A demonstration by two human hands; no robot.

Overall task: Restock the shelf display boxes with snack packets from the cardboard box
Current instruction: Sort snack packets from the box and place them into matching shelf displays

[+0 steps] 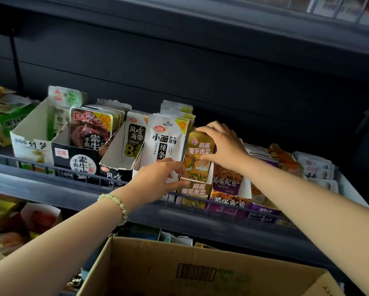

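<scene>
Fingers of right hand [223,144] grip gold packets [198,154] at frame centre, standing in gold display box [193,192]; left hand [160,178] pinches its front edge. Neighbour boxes tight alongside. Cardboard box [200,272] at bottom.

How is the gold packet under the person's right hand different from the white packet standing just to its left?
The gold packet is gold-brown with a picture of green vegetable strips; the white packet is white with large black characters. The right hand grips the gold packet's top, while the left hand only covers the white packet's lower part. Both stand upright in display boxes on the same shelf.
</scene>
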